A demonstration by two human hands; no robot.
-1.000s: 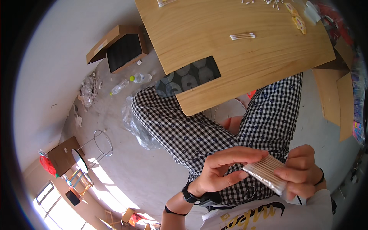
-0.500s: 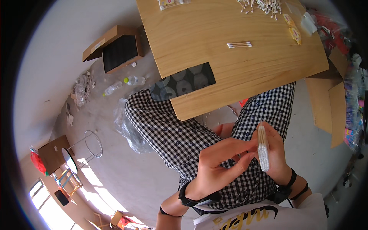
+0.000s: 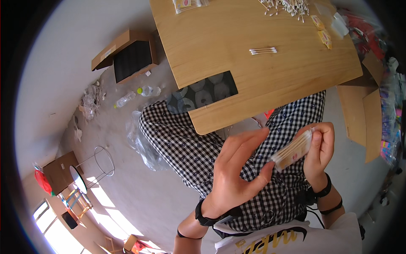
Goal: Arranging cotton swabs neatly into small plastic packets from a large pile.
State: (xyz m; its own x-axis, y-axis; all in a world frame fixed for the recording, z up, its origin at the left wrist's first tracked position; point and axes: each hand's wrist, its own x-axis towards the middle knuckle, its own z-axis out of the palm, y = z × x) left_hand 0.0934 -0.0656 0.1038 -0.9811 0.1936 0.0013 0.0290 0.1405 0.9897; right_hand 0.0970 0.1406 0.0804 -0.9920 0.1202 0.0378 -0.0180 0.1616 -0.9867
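A small clear packet of cotton swabs (image 3: 292,150) is tilted above my lap, and my right hand (image 3: 320,149) grips its upper right end between thumb and fingers. Beside the packet's lower left end is my left hand (image 3: 239,171), with thumb and fingers spread wide and nothing between them. The thumb tip comes close to the packet; whether it touches I cannot tell. On the wooden table (image 3: 220,34) in front lie a few loose cotton swabs (image 3: 263,51) side by side.
A heap of loose swabs (image 3: 289,7) and yellow paper labels (image 3: 321,33) lie at the table's far right. Another swab packet (image 3: 188,5) is at the far left. An opened cardboard box (image 3: 357,114) stands right; plastic bottles (image 3: 148,90) lie on the floor left.
The packet has turned from upright, edge-on, to slanted with its flat face showing. My left hand has let go and opened; my right hand has shifted to the packet's upper end.
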